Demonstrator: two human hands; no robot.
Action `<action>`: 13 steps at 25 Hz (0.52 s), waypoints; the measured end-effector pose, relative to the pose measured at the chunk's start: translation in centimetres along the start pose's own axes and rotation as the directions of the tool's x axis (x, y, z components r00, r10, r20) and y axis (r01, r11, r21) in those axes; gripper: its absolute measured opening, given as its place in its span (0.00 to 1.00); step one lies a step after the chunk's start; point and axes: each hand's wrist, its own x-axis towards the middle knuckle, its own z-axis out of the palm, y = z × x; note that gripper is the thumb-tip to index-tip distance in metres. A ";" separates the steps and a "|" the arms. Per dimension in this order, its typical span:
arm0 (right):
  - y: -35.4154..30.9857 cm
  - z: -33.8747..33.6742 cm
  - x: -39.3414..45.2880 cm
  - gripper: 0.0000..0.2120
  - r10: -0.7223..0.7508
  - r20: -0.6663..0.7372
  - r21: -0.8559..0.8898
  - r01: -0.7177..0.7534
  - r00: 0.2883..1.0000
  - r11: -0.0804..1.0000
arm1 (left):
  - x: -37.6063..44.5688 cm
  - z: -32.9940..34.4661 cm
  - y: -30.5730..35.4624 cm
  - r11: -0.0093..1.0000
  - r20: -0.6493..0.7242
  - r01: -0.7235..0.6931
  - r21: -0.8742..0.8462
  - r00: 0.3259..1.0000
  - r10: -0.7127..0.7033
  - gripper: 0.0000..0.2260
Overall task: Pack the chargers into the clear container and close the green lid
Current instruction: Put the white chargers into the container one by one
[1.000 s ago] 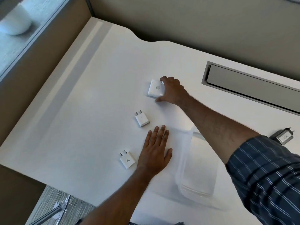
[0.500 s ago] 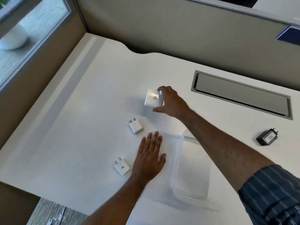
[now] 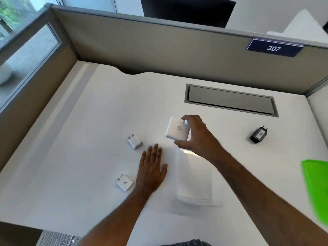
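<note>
My right hand (image 3: 197, 137) grips a large white square charger (image 3: 177, 129) and holds it lifted and tilted just beyond the far end of the clear container (image 3: 195, 176). The container lies open on the white desk (image 3: 88, 139), with nothing visible inside. My left hand (image 3: 151, 171) rests flat on the desk, fingers spread, just left of the container. Two small white chargers lie to the left: one (image 3: 135, 141) beyond my left fingertips, another (image 3: 125, 182) beside my left wrist. A black charger (image 3: 258, 135) lies at the right. The green lid (image 3: 317, 189) shows at the right edge.
A grey cable hatch (image 3: 230, 100) is set into the desk behind the chargers. Beige partition walls (image 3: 159, 50) enclose the desk at the back and left, with a blue sign reading 307 (image 3: 274, 48). A window is at the far left.
My right hand has lifted the large white charger off the desk and drawn it toward the container. The camera has tilted up, bringing the green lid into view. The left hand stayed flat.
</note>
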 end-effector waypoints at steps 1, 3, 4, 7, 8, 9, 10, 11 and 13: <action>0.2 -0.5 -1.3 0.36 0.017 -0.001 -0.004 -0.017 1.000 1.000 | 0.0 -0.3 0.1 1.000 0.003 -0.006 0.000 1.000 0.006 0.31; 0.8 -1.2 -3.8 0.35 0.064 0.013 -0.021 -0.063 0.998 0.998 | 0.1 -0.8 0.3 1.000 0.037 -0.005 -0.010 0.999 0.005 0.31; 1.2 -1.4 -4.9 0.34 0.088 0.020 -0.026 -0.087 0.996 0.996 | 0.1 -1.0 0.3 1.000 0.047 -0.003 -0.016 0.999 0.004 0.31; 2.6 -1.1 -8.3 0.34 0.144 0.047 -0.036 -0.142 0.988 0.989 | 0.0 -1.6 0.4 0.999 0.072 -0.007 -0.048 0.997 0.011 0.31; 3.1 -0.7 -9.2 0.34 0.159 0.062 -0.048 -0.156 0.985 0.987 | 0.1 -1.8 0.5 0.997 0.078 -0.004 -0.077 0.997 0.010 0.31; 3.6 -0.4 -10.0 0.34 0.173 0.082 -0.066 -0.168 0.981 0.984 | 0.1 -2.1 0.6 0.993 0.080 0.005 -0.118 0.997 0.004 0.31; 4.0 0.1 -10.7 0.35 0.185 0.107 -0.090 -0.176 0.977 0.980 | 0.0 -2.5 0.8 0.986 0.077 0.016 -0.165 0.997 -0.003 0.30; 4.4 0.6 -11.2 0.35 0.194 0.136 -0.117 -0.179 0.971 0.977 | -0.1 -2.8 1.1 0.975 0.060 0.026 -0.219 0.998 -0.013 0.29; 5.1 1.5 -11.9 0.36 0.213 0.194 -0.158 -0.184 0.957 0.970 | -0.6 -3.3 2.1 0.930 0.016 0.048 -0.365 0.999 -0.045 0.25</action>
